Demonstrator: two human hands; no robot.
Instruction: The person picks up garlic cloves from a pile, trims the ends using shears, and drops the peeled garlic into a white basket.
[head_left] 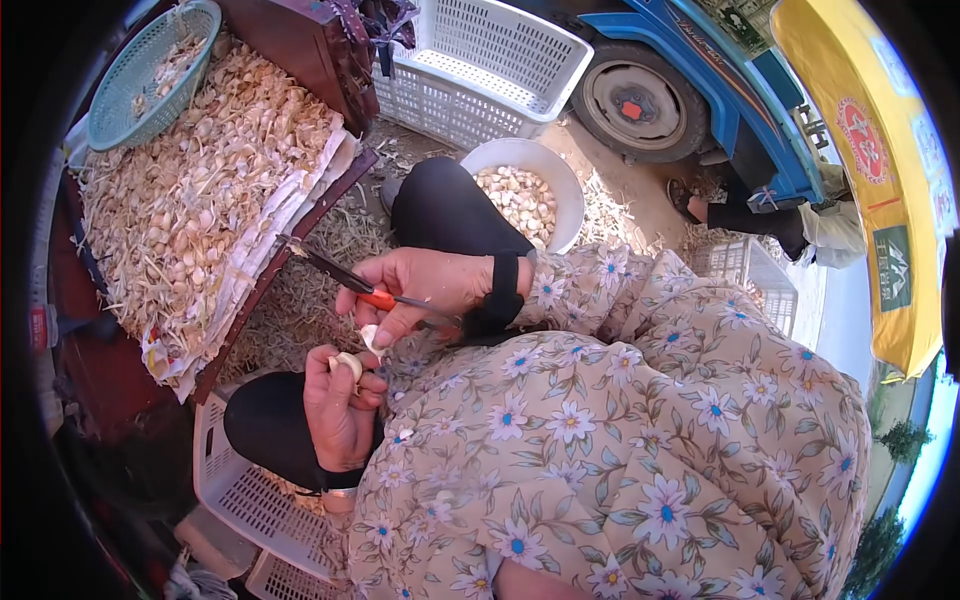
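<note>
My left hand (pixel 338 415), lower in the view, has its fingers closed on a pale garlic clove (pixel 346 364). Just above it, my right hand (pixel 430 285) grips a slim dark tool with an orange part (pixel 378 299); its long end points up and left. A second white garlic clove (pixel 373 340) shows at my right thumb tip, close to the left fingers. Part of the tool is hidden by the right hand. Ahead lies a large heap of garlic cloves (pixel 205 190) on a sheet-covered surface, its edge a short way beyond the tool's end.
A green basket (pixel 103 110) rests on the heap's far end. A white bowl (pixel 574 195) of cloves stands beside my knee, near white crates (pixel 450 112). Another crate (pixel 225 480) is below my left leg. Husks litter the ground. A blue vehicle's wheel (pixel 638 103) and another person's foot (pixel 684 203) are to the right.
</note>
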